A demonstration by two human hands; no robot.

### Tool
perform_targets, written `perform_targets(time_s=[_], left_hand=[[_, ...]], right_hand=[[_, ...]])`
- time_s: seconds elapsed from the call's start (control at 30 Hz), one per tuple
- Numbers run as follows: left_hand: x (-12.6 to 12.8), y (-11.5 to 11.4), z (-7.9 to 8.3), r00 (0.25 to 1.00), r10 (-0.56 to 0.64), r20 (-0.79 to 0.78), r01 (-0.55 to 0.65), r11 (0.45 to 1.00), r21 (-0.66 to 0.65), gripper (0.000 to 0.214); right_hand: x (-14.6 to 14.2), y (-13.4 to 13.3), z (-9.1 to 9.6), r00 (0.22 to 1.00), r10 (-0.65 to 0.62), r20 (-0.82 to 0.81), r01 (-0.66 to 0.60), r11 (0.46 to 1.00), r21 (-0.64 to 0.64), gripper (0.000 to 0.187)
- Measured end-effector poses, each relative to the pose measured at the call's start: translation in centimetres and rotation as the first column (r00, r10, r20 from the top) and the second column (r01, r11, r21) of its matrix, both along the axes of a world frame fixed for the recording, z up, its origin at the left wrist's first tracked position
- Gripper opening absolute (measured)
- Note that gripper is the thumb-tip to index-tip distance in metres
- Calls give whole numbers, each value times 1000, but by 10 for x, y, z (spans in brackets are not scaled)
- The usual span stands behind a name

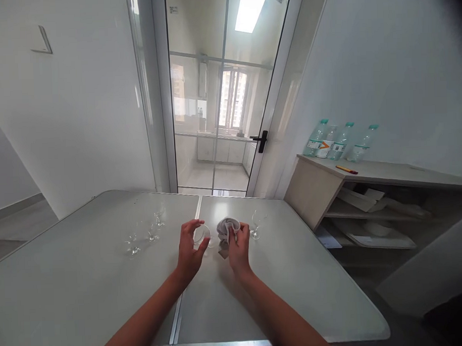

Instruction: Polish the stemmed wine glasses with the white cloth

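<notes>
My left hand (191, 246) curls its fingers and thumb round the bowl of a clear wine glass (202, 235), whose round rim faces me. The glass is tipped over, with its foot pointing right. Close by on the right, my right hand (239, 246) grips a bunched grey cloth (224, 234). A small gap lies between the cloth and my left fingers. Just beyond my right hand another stemmed glass (255, 227) stands upright. Several more clear stemmed glasses (153, 232) stand in a slanting row on the left.
The grey table (106, 298) has a metal seam down its middle. A glass door (216, 92) with a black handle (260, 140) is behind it. To the right is a shelf unit (322, 185) carrying plastic bottles (339, 141) and an orange-yellow pen-like object (346, 169).
</notes>
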State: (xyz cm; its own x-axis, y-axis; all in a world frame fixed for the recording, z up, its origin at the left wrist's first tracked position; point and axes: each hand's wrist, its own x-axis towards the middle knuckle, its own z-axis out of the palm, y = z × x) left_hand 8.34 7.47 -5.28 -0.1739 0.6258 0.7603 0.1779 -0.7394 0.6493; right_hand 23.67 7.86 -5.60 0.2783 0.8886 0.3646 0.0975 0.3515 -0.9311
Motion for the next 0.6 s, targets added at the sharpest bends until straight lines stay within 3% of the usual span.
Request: perform_targets(time_s=[0.07,0.13,0.2,0.27,0.43,0.6], left_hand=[[-3,2,-6,999,28,-45,-25,998,57,46],[-4,2,-10,989,73,-132,-58,992,114,49],[-5,0,-12,963,129,-236,-88,980,177,53],[-4,-4,-14,943,131,-307,-69,976,204,54],[2,-11,-17,869,-39,-493,175,957,233,55],[5,-14,-18,759,-69,-647,284,930,234,68]], right_hand=[[-1,4,1,968,149,-204,-183,969,-164,41],[-1,7,2,836,363,-412,-477,852,-218,48],[-1,7,2,692,464,-553,-644,743,-183,45],[-1,7,1,632,486,-603,-703,687,-183,39],[4,6,-6,654,549,-520,-749,568,-342,31],[8,11,-15,724,528,-444,-687,616,-387,26]])
